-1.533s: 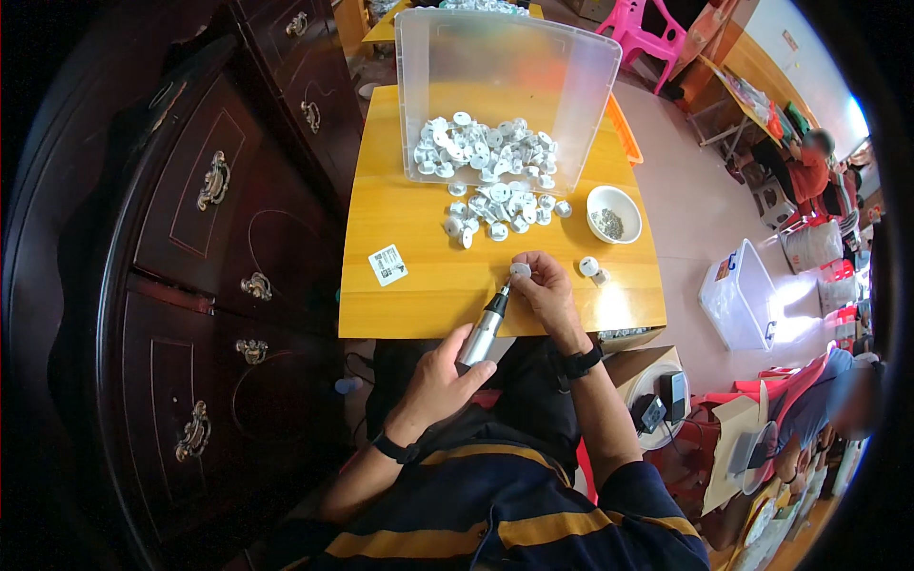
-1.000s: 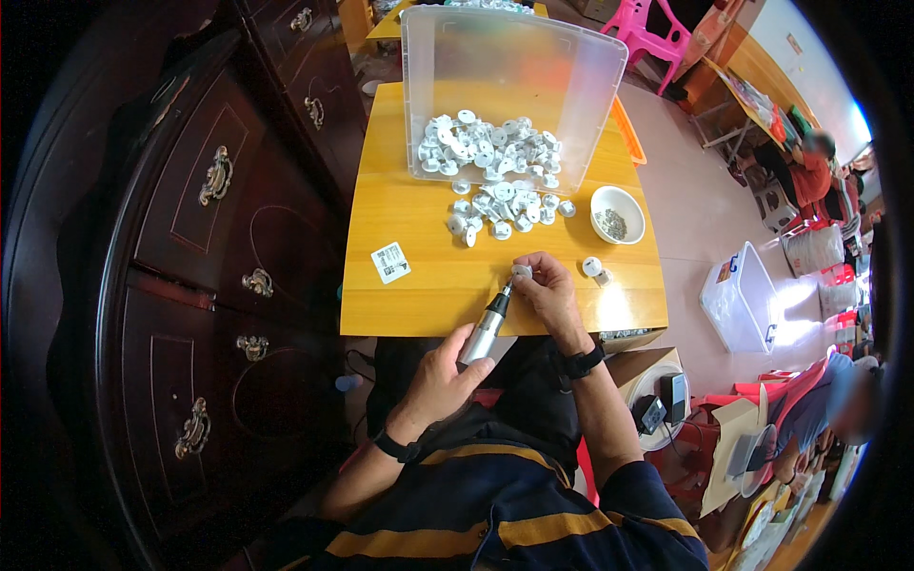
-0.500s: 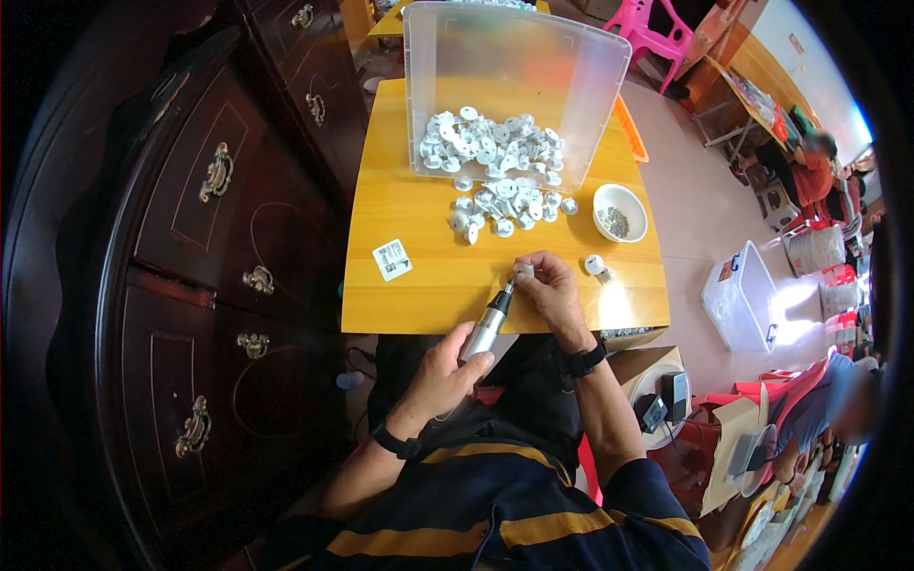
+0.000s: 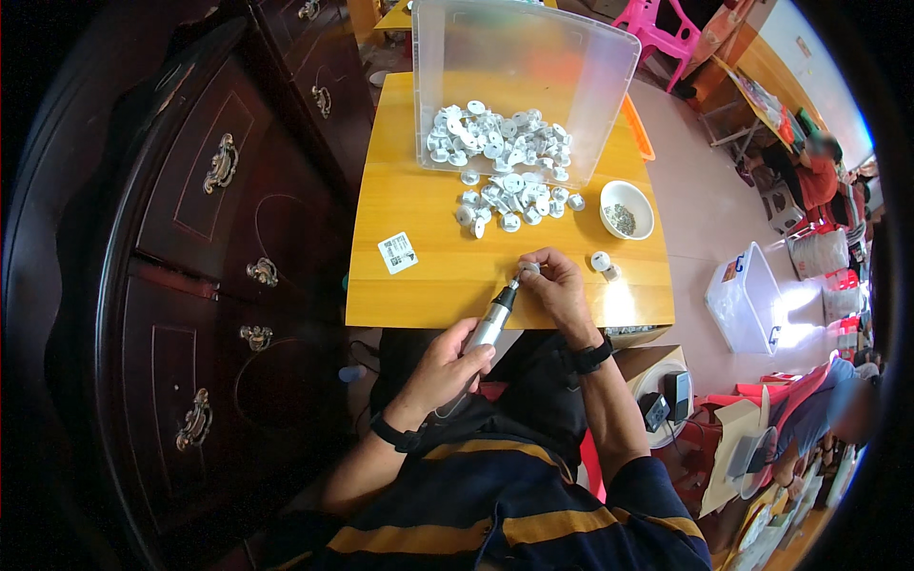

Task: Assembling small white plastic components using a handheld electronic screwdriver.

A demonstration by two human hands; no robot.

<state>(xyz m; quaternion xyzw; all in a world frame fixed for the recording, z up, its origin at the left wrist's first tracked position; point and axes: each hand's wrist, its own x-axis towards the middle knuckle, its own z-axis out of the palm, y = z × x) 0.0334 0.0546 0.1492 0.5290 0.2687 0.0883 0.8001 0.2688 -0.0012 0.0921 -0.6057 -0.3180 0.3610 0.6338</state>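
Observation:
My left hand is closed around a silver electric screwdriver with a black nose, its tip pointing up and away over the table's near edge. Between the fingertips of my right hand is a small white plastic part, mostly covered by the fingers. The screwdriver's tip meets or nearly meets this part; exact contact is too small to tell. Farther off lies a loose pile of similar white parts. A white bowl holding small metal screws stands to the right.
A clear plastic bin on its side, with many white parts spilling out, stands on the yellow table. A printed white label lies left; another white part sits right. Dark wooden drawers flank the left side. Other people sit at right.
The view has shifted slightly, moving the table a little within the picture. Both hands keep their grips on the screwdriver and the white part, with the tool's tip still at the part.

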